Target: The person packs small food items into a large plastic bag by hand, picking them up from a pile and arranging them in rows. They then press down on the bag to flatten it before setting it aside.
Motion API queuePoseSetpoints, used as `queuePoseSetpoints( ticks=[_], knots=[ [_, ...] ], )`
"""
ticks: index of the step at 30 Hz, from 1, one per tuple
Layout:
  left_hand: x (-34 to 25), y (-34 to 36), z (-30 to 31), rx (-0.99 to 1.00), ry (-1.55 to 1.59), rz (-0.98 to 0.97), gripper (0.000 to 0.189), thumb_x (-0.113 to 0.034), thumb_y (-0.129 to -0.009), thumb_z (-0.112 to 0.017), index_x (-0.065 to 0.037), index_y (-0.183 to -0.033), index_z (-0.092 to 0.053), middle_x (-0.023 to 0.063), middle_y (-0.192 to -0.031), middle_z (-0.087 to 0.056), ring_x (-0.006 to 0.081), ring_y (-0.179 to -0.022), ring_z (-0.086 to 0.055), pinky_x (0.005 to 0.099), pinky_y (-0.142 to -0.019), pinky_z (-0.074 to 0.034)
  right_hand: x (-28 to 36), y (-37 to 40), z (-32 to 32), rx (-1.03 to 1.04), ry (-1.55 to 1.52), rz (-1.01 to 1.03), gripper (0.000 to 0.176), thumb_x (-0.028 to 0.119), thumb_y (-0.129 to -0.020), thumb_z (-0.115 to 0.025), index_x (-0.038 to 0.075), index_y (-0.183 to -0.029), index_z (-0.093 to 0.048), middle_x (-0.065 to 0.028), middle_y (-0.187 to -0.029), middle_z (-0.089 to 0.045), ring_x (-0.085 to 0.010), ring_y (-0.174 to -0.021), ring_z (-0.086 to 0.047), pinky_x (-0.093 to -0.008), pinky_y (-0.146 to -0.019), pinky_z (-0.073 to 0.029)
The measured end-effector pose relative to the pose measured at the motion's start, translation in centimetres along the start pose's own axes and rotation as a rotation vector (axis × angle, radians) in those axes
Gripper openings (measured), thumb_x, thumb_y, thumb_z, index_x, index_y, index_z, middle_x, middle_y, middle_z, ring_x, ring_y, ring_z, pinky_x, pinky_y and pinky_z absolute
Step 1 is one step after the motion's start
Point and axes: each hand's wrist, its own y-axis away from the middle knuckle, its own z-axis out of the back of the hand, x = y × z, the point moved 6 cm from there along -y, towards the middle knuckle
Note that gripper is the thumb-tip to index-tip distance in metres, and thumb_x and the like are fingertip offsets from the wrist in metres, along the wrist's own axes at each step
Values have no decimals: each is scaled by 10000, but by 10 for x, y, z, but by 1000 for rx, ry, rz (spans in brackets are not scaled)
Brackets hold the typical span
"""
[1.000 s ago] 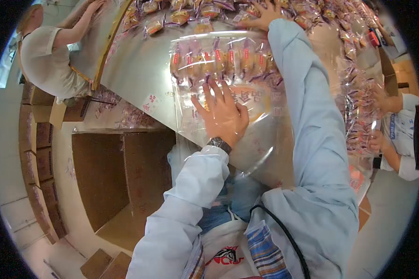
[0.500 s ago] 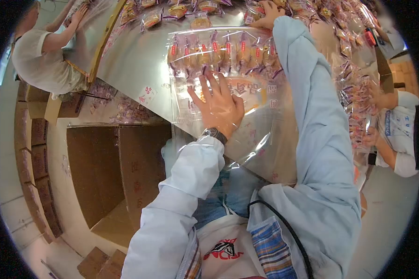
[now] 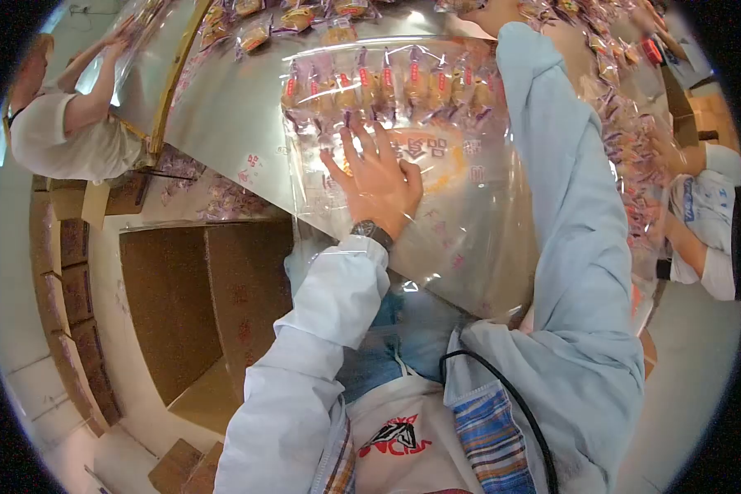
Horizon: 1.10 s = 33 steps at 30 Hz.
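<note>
A large clear printed bag (image 3: 469,206) lies on the metal table (image 3: 230,107), with a row of small wrapped pastries (image 3: 387,86) inside its far part. My left hand (image 3: 379,177), a dark watch at its wrist, lies on the bag just below the row, fingers spread. My right hand (image 3: 492,15) reaches to the far edge of the view, beside loose wrapped pastries (image 3: 337,31); its fingers are mostly cut off or hidden, so what it touches cannot be made out.
An open cardboard box (image 3: 169,313) stands below the table's left edge. A yellow bar (image 3: 179,74) runs along the table at the left. A person in white (image 3: 82,136) works beyond it; another person's arms (image 3: 692,239) reach in at the right, near more wrapped pastries (image 3: 634,165).
The bag and my left hand appear slightly further left in view. My right hand has moved slightly right and up, partly out of view. The person at the left has shifted left.
</note>
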Motion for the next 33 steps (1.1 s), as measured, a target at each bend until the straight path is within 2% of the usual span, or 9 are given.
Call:
queuePoseSetpoints(
  ticks=[4,8,10,13,14,17,21,23,33],
  knots=[
    [-1,0,2,-18,-4,-7,701,-333,-899,-537,-5,-1511,-446,244,-1543,-452,421,-1471,-337,707,-1177,-147,3,15,33,-41,56,68,866,195,-727,-915,-2,-1445,-474,-209,-1255,-681,-344,-1171,-653,-426,-1034,-511],
    [0,2,5,-9,-5,-5,701,-333,-874,-563,-48,-1507,-465,239,-1535,-465,417,-1467,-350,683,-1186,-155,24,40,83,72,-449,-119,963,338,-765,-913,-18,-1499,-401,-225,-1329,-611,-340,-1212,-602,-416,-1089,-462],
    [0,0,8,22,6,22,668,-354,-868,-581,-75,-1471,-516,221,-1535,-477,406,-1465,-361,653,-1202,-149,13,59,110,52,-227,8,787,457,-849,-800,102,-1480,-493,-188,-1255,-666,-336,-1177,-632,-453,-1061,-477],
    [14,2,-6,-102,231,43,495,-406,-887,-568,-56,-1203,-718,174,-1460,-557,375,-1501,-318,660,-1224,-81,-22,114,145,98,181,122,495,203,-892,-741,25,-1319,-568,-139,-1144,-708,-253,-1037,-679,-385,-925,-552],
    [21,2,-8,-158,358,75,551,-423,-856,-613,-89,-1289,-678,150,-1477,-548,354,-1502,-328,626,-1240,-73,-45,138,153,93,301,174,409,85,-888,-737,-17,-1253,-585,-123,-1111,-714,-217,-989,-688,-348,-872,-575],
    [26,1,-5,-34,416,59,585,-435,-858,-614,-101,-1337,-648,141,-1465,-554,373,-1477,-361,631,-1235,-77,-16,214,192,-90,-289,-313,311,60,-860,-728,19,-1154,-634,-112,-1043,-709,-190,-924,-672,-318,-840,-545],
    [16,9,2,136,164,-145,623,-404,-877,-586,-66,-1399,-568,200,-1569,-413,411,-1485,-321,704,-1174,-180,5,260,198,27,37,-224,312,70,-861,-713,41,-1164,-642,-129,-1017,-697,-210,-919,-659,-323,-849,-529],
    [12,13,5,156,111,-213,645,-377,-869,-613,-69,-1430,-532,221,-1591,-382,416,-1497,-310,714,-1138,-258,-17,277,172,16,-276,-384,308,70,-870,-688,46,-1174,-645,-143,-1024,-694,-231,-929,-658,-344,-849,-533],
    [9,121,100,479,758,-271,690,-254,-919,-706,19,-1492,-435,298,-1468,-511,421,-1322,-538,468,-1094,-447,109,299,197,52,139,115,423,81,-855,-631,67,-1277,-653,-196,-1257,-637,-371,-1080,-643,-403,-961,-514]
  ],
)
